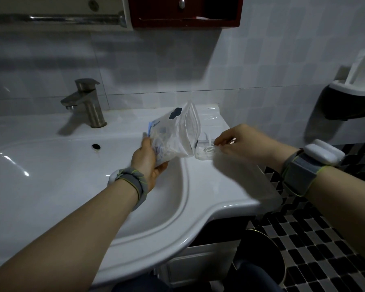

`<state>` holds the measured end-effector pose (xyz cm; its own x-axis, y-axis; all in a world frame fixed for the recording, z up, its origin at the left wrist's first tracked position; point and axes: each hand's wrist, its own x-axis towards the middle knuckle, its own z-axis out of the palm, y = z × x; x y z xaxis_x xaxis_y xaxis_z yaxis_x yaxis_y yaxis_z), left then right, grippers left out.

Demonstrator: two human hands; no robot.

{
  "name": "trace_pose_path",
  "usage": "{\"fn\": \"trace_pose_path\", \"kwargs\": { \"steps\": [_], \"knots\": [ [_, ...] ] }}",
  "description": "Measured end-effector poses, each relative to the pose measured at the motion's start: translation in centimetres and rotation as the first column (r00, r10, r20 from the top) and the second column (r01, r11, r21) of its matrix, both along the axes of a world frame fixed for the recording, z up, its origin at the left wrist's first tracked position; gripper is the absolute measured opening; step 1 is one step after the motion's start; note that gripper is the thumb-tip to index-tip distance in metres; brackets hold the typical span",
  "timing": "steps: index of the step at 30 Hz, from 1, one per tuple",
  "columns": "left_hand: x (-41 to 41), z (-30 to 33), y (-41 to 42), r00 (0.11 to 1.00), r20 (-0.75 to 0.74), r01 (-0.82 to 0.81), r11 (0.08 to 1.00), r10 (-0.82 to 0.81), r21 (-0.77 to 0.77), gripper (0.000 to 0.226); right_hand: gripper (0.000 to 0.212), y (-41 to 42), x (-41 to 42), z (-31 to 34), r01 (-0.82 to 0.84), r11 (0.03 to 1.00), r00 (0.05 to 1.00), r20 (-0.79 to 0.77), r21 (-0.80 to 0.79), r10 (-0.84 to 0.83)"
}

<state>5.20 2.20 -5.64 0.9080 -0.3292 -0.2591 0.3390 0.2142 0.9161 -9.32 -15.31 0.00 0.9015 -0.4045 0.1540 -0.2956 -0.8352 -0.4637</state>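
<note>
1. While the bag (177, 135) was held tilted above the sink (72, 186), right of the tap (86, 102), its lower end was gripped by the curled fingers of the left hand (149, 160).
2. A clear box (204, 151) was set on the ledge, further right of the tap, just beside the bag.
3. The box's rim was pinched by the right hand (238, 142).

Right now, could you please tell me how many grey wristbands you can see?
2. The left wristband sits over the sink; the right wristband carries a white device.
</note>
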Motion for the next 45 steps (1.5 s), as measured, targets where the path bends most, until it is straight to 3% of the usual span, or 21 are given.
{"fn": "trace_pose_path", "kwargs": {
  "steps": [10, 19, 31, 36, 41, 45],
  "knots": [
    [-0.4, 0.2, 0.0, 1.0, 0.013, 0.028, 0.999, -0.029, 0.037, 0.037, 0.033, 0.5, -0.3, -0.7, -0.117, 0.957, 0.992, 0.007, -0.264, 0.124],
    [-0.4, 0.3, -0.1, 0.999, 0.009, 0.039, 0.998, -0.04, 0.049, 0.04, 0.027, 0.2, 0.5, -0.7, -0.094, 0.963, 0.985, 0.117, -0.254, 0.127],
    [-0.6, 0.3, -0.1, 0.999, 0.008, 0.036, 0.999, -0.036, 0.034, 0.037, 0.022, 1.3, 4.3, -0.5, 0.029, 0.998, 0.984, 0.177, -0.054, -0.019],
    [-0.6, 0.3, -0.1, 0.999, 0.009, 0.032, 0.999, -0.033, 0.033, 0.038, 0.033, 1.7, 5.4, -1.3, 0.098, 0.995, 0.971, 0.22, 0.014, -0.099],
    [-0.7, 0.4, 0.0, 0.999, 0.003, 0.037, 0.999, -0.037, 0.023, 0.035, 0.01, 1.7, 5.9, -1.8, 0.123, 0.992, 0.962, 0.244, 0.027, -0.126],
    [-0.6, 0.5, 0.0, 1.0, 0.005, 0.029, 0.999, -0.029, 0.023, 0.035, 0.017, 1.4, 5.7, -1.6, 0.082, 0.959, 0.933, 0.318, 0.271, -0.17]
  ]
}}
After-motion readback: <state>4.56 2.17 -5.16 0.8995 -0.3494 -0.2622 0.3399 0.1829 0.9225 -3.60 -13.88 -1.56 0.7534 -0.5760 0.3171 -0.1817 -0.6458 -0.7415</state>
